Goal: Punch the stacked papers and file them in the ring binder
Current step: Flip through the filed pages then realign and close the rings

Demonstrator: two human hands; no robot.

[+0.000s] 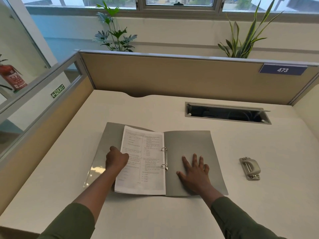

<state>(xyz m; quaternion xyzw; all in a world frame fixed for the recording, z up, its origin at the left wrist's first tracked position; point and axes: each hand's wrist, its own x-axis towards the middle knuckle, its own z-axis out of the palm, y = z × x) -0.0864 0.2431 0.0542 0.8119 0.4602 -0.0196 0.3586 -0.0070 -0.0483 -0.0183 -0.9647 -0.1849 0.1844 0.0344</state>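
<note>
Both hands rest on the open ring binder [189, 152]: the left hand [116, 159] is curled over the left edge of the stacked papers [143, 161], gripping them, while the right hand [195, 171] lies flat, fingers spread, on the bare cover. Between the hands, the papers sit threaded on the rings [164, 157]. Right of the right hand, well apart, lies the hole punch [249, 168] on the desk [155, 218].

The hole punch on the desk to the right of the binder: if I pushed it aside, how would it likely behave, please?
The hole punch looks like metal, so it is probably heavy for its size. It sits low and flat on the desk, so it would likely slide, not tip or roll.
</note>
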